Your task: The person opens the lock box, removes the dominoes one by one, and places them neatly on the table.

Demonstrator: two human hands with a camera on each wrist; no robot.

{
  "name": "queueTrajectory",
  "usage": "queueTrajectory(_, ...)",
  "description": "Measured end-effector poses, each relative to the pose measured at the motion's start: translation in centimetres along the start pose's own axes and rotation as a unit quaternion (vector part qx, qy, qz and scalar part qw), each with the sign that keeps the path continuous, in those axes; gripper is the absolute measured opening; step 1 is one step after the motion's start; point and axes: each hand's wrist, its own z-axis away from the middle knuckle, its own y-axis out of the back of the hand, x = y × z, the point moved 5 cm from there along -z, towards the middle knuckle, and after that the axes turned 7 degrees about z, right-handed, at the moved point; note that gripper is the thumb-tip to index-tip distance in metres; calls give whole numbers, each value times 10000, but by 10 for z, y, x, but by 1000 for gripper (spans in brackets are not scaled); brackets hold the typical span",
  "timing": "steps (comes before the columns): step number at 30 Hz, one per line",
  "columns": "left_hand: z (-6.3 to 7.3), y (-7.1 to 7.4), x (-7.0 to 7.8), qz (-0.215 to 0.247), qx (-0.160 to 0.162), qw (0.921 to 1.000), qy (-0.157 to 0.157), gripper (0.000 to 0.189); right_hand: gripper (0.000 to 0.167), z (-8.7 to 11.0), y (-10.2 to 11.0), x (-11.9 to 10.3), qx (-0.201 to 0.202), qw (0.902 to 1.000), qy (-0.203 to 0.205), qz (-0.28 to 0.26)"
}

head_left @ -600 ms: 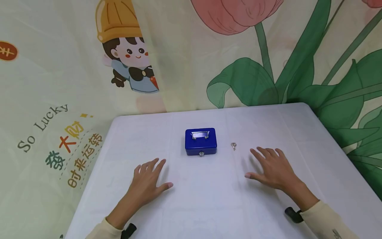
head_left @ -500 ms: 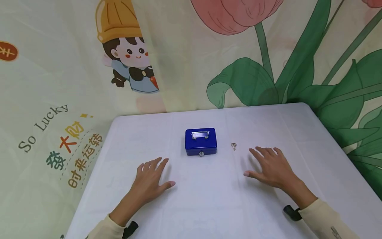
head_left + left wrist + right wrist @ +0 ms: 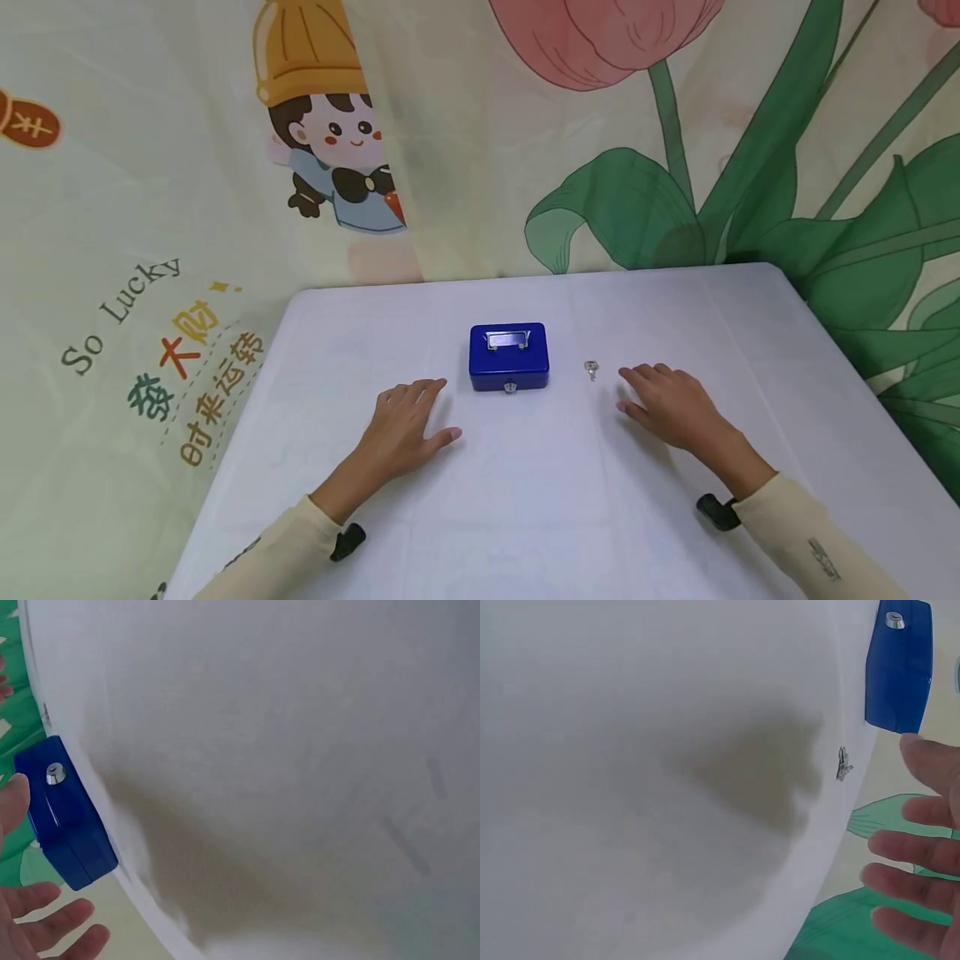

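Observation:
A small blue cash box [image 3: 509, 358] rests on the white table, its lid down, with a silver handle on top and a round lock [image 3: 55, 773] at the front. To its right lie small silver keys [image 3: 592, 370]. My left hand [image 3: 405, 425] hovers left of the box and nearer to me, fingers spread and holding nothing. On the other side, my right hand [image 3: 675, 407] is over the table just right of the keys, fingers apart from them and loosely bent. In the right wrist view the keys [image 3: 844, 764] appear left of the fingers.
The white-covered table [image 3: 525, 500] has rounded far corners. Behind it hangs a printed cloth [image 3: 465, 167] with tulips, a cartoon child and lettering. Black wrist cameras [image 3: 718, 512] sit under both sleeve cuffs.
My left hand has moved forward and right, closer to the box. The right hand has shifted slightly left, and its thumb and fingers have drawn nearer together. The head view has turned slightly.

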Motion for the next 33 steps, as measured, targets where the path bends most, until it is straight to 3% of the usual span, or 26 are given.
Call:
queueTrajectory(11, -27, -15, 4, 97, -226, 9997, -9, 80, 49, -30, -4, -5, -177, 9992, 309, 175)
queueTrajectory(18, -40, -17, -3, 168, -265, 9995, 23, 83, 47, -49, -11, -12, -299, 9975, 619, 170)
queueTrajectory(33, -70, -19, -6, 263, -546, 9981, 76, 95, 27, -66, -27, -11, -298, 9946, 979, -165)
